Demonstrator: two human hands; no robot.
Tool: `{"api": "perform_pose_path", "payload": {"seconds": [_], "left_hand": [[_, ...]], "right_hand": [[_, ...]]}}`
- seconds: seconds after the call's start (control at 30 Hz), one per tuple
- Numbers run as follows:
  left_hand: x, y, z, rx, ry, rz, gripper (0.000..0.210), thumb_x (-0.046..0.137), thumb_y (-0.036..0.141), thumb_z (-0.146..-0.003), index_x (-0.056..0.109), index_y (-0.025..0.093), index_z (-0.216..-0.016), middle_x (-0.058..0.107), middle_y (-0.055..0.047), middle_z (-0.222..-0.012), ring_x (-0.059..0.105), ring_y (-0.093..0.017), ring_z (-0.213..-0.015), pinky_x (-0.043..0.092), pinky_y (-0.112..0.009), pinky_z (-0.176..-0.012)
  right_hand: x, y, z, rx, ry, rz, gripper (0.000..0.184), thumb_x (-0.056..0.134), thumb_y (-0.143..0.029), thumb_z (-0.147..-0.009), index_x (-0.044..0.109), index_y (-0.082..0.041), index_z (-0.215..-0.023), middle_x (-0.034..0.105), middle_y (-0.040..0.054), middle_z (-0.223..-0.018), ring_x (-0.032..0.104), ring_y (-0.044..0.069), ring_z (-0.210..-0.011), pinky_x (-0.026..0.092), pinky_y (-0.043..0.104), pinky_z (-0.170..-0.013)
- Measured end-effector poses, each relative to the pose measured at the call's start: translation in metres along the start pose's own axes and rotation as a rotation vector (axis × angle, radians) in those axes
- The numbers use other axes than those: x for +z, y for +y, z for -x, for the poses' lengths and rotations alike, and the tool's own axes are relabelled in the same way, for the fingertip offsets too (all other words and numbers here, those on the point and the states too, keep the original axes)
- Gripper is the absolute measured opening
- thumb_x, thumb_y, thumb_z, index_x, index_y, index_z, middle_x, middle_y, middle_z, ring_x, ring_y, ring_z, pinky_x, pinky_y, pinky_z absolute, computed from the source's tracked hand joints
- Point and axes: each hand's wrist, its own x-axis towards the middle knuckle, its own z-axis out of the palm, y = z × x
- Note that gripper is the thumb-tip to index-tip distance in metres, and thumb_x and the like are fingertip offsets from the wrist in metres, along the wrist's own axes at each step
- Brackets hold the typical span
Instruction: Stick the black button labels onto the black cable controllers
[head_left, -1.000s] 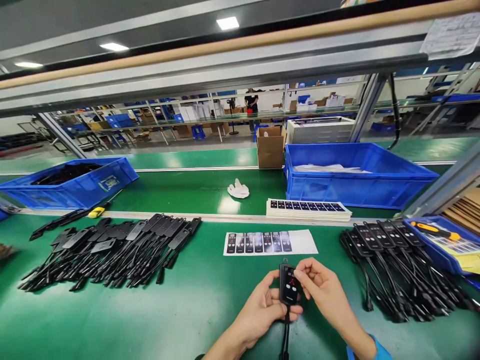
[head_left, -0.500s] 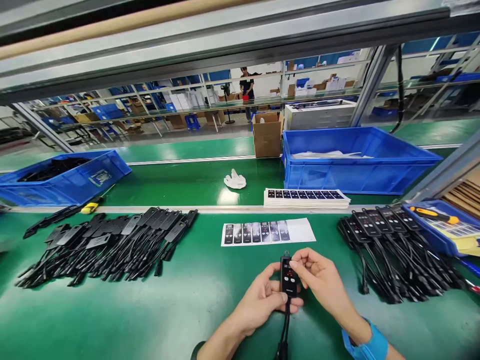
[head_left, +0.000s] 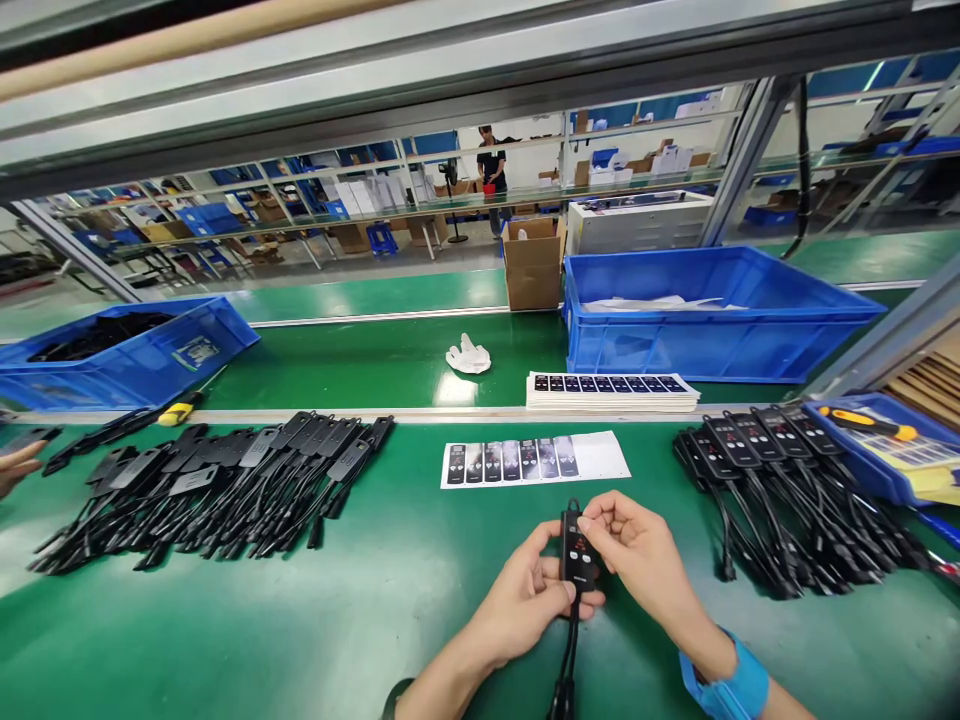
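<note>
- Black controller (head_left: 577,553), lower centre of frame: slim, glossy, cable hanging off its bottom end. Left hand (head_left: 525,600) grips its lower half; right hand (head_left: 637,550) pinches its upper right edge with fingertips.
- Sticker sheet (head_left: 534,460) just above: seven labels left, right end bare.
- Progress, my read: labelled controllers (head_left: 772,470) piled right of frame, matte unlabelled ones (head_left: 225,485) piled left, so roughly midway.
- Stack of sheets (head_left: 611,392) behind; blue plastic bin (head_left: 712,325) upper right; another person's hand (head_left: 15,465) at left edge.
</note>
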Motion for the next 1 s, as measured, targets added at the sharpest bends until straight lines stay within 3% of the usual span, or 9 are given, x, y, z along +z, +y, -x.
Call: {"api": "perform_pose_path", "payload": {"seconds": [0.33,0.5,0.57,0.7,0.9,0.93,1.0], "left_hand": [[0.001,-0.003,0.0,0.019,0.005,-0.043,0.053,0.072,0.036,-0.074,0.043,0.018,-0.115,0.069,-0.008,-0.086,0.069,-0.02,-0.081,0.051,-0.036,-0.079],[0.0,-0.004,0.0,0.016,0.007,-0.004,0.05,0.072,0.029,-0.072,0.043,0.018,-0.112,0.07,-0.007,-0.085,0.07,-0.022,-0.082,0.052,-0.035,-0.077],[-0.001,-0.003,-0.001,0.003,0.021,0.033,0.047,0.07,0.027,-0.072,0.045,0.018,-0.111,0.07,-0.008,-0.088,0.07,-0.024,-0.082,0.053,-0.037,-0.076],[-0.005,0.0,-0.003,0.0,0.063,0.118,0.032,0.055,0.033,-0.081,0.046,0.016,-0.106,0.071,-0.011,-0.088,0.071,-0.024,-0.074,0.054,-0.036,-0.07],[-0.007,0.003,-0.006,0.055,0.106,0.15,0.033,0.051,0.037,-0.085,0.043,0.017,-0.112,0.071,-0.007,-0.081,0.071,-0.021,-0.074,0.052,-0.027,-0.062],[-0.007,0.003,-0.006,0.056,0.116,0.141,0.035,0.052,0.039,-0.086,0.043,0.018,-0.113,0.07,-0.006,-0.08,0.071,-0.021,-0.073,0.051,-0.026,-0.061],[-0.006,0.0,-0.007,0.062,0.143,0.1,0.04,0.054,0.044,-0.085,0.042,0.019,-0.113,0.07,-0.005,-0.081,0.071,-0.019,-0.069,0.051,-0.025,-0.058]], "right_hand": [[0.0,0.006,0.0,0.006,0.025,0.035,0.022,0.066,-0.038,-0.072,0.057,-0.018,-0.068,0.049,-0.0048,-0.053,0.043,0.009,-0.043,0.036,0.02,-0.039],[-0.003,0.019,-0.001,-0.058,0.08,0.176,0.027,0.065,-0.035,-0.075,0.056,-0.02,-0.096,0.048,-0.0064,-0.059,0.049,0.012,-0.051,0.043,0.022,-0.046],[-0.003,0.022,-0.002,-0.063,0.039,0.211,0.03,0.062,-0.036,-0.077,0.056,-0.021,-0.102,0.047,-0.0057,-0.063,0.051,0.013,-0.055,0.044,0.022,-0.047],[0.003,0.026,0.001,-0.054,-0.13,0.227,0.04,0.06,-0.037,-0.078,0.055,-0.02,-0.114,0.061,0.0023,-0.085,0.057,0.017,-0.067,0.05,0.026,-0.054],[0.011,0.027,0.01,-0.042,-0.305,0.197,0.095,0.073,-0.023,-0.063,0.026,-0.022,-0.145,0.058,0.0079,-0.125,0.061,0.022,-0.095,0.052,0.034,-0.081],[0.011,0.028,0.011,-0.047,-0.317,0.183,0.097,0.072,-0.023,-0.064,0.023,-0.022,-0.147,0.056,0.0086,-0.128,0.061,0.023,-0.098,0.051,0.035,-0.085],[0.01,0.03,0.011,-0.068,-0.303,0.152,0.081,0.063,-0.029,-0.076,0.025,-0.022,-0.147,0.054,0.0094,-0.133,0.059,0.023,-0.106,0.047,0.038,-0.093]]}}
